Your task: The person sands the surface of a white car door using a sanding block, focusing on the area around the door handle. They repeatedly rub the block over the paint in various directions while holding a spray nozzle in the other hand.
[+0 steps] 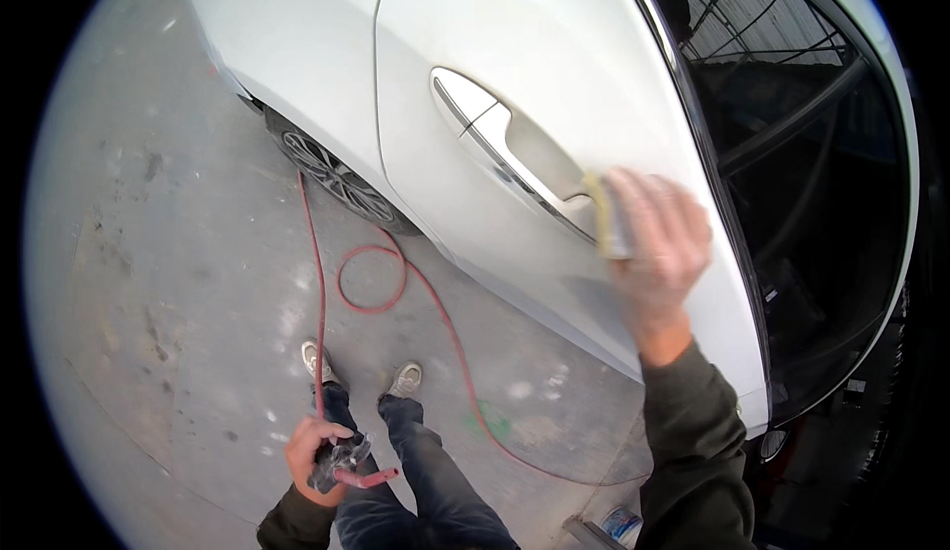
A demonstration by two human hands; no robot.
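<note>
My right hand (661, 235), a little smeared by motion, grips a yellow-edged grey pad (611, 218) by the rear end of the chrome-trimmed door handle (500, 149) on a white car door (515, 35). The pad appears to rest against the door's surface. Down by my legs, my left hand (315, 456) is closed around a red hose (319, 352) and a dark, crinkled, plastic-like bundle (338, 459). A short red tube end (371, 478) sticks out of that bundle to the right.
The hose loops over the grey concrete floor (198, 302) beside the front wheel (336, 169) and runs back behind my feet. A dark side window (802, 154) fills the right. A blue-and-white tub (621, 525) stands at the lower edge near my right sleeve.
</note>
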